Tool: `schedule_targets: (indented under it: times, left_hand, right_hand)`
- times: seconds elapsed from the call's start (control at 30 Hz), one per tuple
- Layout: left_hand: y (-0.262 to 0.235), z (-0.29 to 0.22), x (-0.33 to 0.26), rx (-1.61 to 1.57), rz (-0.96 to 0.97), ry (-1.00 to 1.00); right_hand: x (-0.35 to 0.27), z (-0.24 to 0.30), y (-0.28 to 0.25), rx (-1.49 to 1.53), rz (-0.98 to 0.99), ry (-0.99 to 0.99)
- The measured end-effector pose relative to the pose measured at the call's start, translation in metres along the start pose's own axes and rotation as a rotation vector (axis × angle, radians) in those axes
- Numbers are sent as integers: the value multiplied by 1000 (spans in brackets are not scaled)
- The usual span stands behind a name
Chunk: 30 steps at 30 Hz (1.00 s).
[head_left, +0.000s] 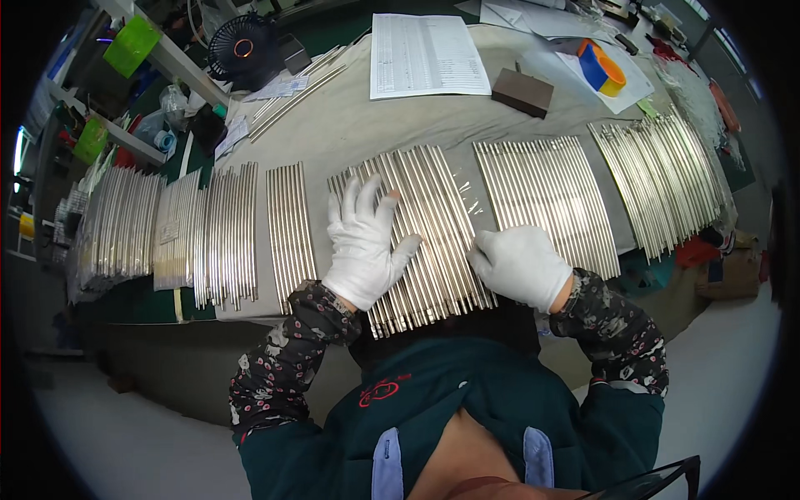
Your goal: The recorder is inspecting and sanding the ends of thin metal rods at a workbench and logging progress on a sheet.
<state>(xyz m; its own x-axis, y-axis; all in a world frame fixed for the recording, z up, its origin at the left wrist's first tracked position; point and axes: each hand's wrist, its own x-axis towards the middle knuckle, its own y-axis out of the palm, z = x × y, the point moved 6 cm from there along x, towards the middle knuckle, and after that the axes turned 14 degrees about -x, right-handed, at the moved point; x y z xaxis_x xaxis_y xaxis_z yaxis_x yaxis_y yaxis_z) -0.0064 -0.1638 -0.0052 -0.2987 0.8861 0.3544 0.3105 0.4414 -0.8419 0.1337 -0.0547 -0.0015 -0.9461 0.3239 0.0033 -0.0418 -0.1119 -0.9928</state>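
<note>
Slim shiny metal rods (429,221) lie side by side in a row in front of me. My left hand (362,242), in a white glove, rests with fingers spread over the left part of this row. At the row's right edge is my right hand (521,265), also gloved in white, with its fingers curled in. Whatever it may pinch is hidden. A narrower set of rods (290,221) lies just left of my left hand. Beyond my right hand lies another wide row of rods (550,200).
More rods (658,179) lie at the far right, and bagged rods (125,221) at the far left. A printed sheet (427,57), a brown block (522,92) and a roll of tape (602,68) sit at the back. A small black fan (243,48) stands back left.
</note>
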Motion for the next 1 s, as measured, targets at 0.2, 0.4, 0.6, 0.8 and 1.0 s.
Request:
schedule_targets:
  times: [0.2,0.4,0.6,0.8,1.0]
  left_hand:
    - [26,-79,40,-196,450,489]
    - [67,-94,67,-27,500,553]
    - [75,-97,75,37,547,572]
    - [81,-101,94,66,597,832]
    - [81,-118,87,-177,620,1187]
  right_hand:
    - [-60,-52,-43,191,-219,371]
    - [-135,-136,-25,-81,-255,836]
    - [-152,-172,27,504,-43,886]
    - [-126,-148,52,1479,303,741]
    - [-106,-98,64,1786,552,455]
